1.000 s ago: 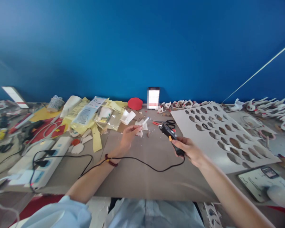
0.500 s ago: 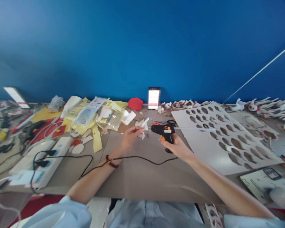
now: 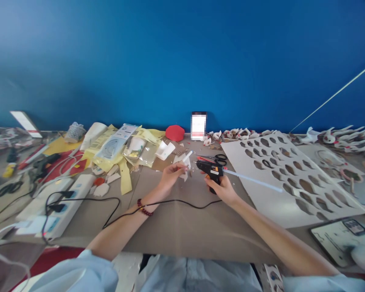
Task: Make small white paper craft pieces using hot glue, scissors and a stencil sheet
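My right hand (image 3: 223,187) is wrapped round the grip of a black glue gun (image 3: 211,170) with an orange trigger. Its nozzle points left, and a long translucent glue stick (image 3: 255,180) sticks out of the back. My left hand (image 3: 172,175), left of the nozzle, has thumb and fingers pinched together; what lies between them is too small to make out. White paper scraps (image 3: 186,159) lie just behind those fingertips. From the glue gun a black cord (image 3: 176,201) runs left across my left wrist.
Black-handled scissors (image 3: 221,159) lie behind the glue gun. A white sheet with leaf-shaped cut-outs (image 3: 280,202) covers the right side. At left are a power strip (image 3: 71,207) and plastic packets (image 3: 115,142). White bird-like figures (image 3: 346,136) crowd the back right.
The glue gun has turned, its glue stick now slanting down to the right. My left hand has moved slightly right, fingers still pinched. The view has shifted a little.
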### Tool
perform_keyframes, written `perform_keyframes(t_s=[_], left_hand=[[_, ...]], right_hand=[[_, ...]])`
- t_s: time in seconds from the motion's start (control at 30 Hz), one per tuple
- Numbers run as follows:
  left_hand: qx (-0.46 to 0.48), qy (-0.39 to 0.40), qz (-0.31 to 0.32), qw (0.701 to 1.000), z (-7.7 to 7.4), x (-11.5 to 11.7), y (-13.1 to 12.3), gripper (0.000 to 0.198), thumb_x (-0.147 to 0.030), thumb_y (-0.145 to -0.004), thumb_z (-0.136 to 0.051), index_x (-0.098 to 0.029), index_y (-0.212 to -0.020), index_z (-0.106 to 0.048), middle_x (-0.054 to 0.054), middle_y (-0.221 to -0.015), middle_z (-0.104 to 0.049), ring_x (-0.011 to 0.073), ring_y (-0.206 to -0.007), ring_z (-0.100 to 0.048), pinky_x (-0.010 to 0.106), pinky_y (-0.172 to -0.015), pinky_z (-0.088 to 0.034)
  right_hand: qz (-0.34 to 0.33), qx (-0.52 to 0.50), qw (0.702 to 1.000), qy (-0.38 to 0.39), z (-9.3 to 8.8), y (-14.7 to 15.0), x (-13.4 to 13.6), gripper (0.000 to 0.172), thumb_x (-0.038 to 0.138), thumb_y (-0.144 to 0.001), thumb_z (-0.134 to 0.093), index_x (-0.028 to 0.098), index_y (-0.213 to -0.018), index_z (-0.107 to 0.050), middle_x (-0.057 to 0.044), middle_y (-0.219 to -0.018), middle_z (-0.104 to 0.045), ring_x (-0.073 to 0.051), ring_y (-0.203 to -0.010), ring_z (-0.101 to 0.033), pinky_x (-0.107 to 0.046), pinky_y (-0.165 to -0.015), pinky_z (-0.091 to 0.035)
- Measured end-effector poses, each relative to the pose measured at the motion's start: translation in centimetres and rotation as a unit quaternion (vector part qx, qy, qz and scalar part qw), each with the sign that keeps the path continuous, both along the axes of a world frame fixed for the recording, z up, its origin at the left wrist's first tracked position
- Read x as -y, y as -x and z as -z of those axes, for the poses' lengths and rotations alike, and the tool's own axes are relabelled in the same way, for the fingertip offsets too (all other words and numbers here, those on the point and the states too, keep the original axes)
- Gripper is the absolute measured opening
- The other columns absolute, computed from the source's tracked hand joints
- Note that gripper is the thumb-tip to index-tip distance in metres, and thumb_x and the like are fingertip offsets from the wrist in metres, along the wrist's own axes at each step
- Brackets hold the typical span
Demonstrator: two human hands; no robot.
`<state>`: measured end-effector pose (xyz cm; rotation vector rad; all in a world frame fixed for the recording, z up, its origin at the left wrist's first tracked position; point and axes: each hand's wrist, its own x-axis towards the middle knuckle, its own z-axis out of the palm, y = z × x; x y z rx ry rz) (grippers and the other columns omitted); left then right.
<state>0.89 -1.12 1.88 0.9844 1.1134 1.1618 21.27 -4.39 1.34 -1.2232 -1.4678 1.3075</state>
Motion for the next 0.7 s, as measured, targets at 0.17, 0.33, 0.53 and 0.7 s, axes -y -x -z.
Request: perform_keyframes(t_s=[0.17, 0.33, 0.53, 0.7], left_hand=[[-0.002, -0.007, 0.015, 1.0, 0.1, 0.1, -0.3, 0.026, -0.036, -0.057, -0.08, -0.014, -0.065, -0.068, 0.001, -0.064, -0.063, 0.0101, -0.059, -0.053, 0.023, -0.057, -0.039], [-0.03, -0.007, 0.004, 1.0, 0.1, 0.2, -0.4, 0.027, -0.037, -0.056, -0.08, -0.014, -0.068, -0.07, 0.0, -0.061, -0.062, 0.0091, -0.055, -0.05, 0.022, -0.054, -0.035], [-0.047, -0.037, 0.001, 0.998, 0.2, 0.3, -0.4, 0.024, -0.035, -0.058, -0.079, -0.016, -0.07, -0.071, 0.0, -0.064, -0.063, 0.0092, -0.057, -0.052, 0.022, -0.055, -0.037], [-0.049, -0.041, -0.002, 0.998, 0.3, 0.3, -0.4, 0.022, -0.034, -0.059, -0.079, -0.017, -0.07, -0.072, 0.001, -0.068, -0.065, 0.0103, -0.062, -0.054, 0.022, -0.058, -0.039]], right_hand=[[-0.032, -0.026, 0.998, 0.037, 0.9, 0.0, 0.2, 0.04, 0.048, -0.078, -0.057, 0.014, -0.1, -0.058, 0.003, -0.055, -0.05, -0.011, -0.048, -0.047, -0.025, -0.048, -0.04], [-0.019, -0.033, 0.999, 0.023, 1.0, 0.3, 0.3, 0.04, 0.054, -0.079, -0.053, 0.015, -0.086, -0.058, 0.002, -0.055, -0.051, -0.011, -0.05, -0.048, -0.025, -0.05, -0.04], [-0.015, -0.028, 0.999, 0.034, 1.3, 0.4, 0.5, 0.042, 0.057, -0.08, -0.052, 0.016, -0.081, -0.057, 0.002, -0.054, -0.051, -0.011, -0.047, -0.047, -0.025, -0.047, -0.039], [-0.01, -0.018, 0.999, 0.027, 1.7, 0.4, 0.5, 0.042, 0.057, -0.081, -0.05, 0.016, -0.074, -0.055, 0.001, -0.054, -0.051, -0.011, -0.047, -0.047, -0.024, -0.047, -0.039]])
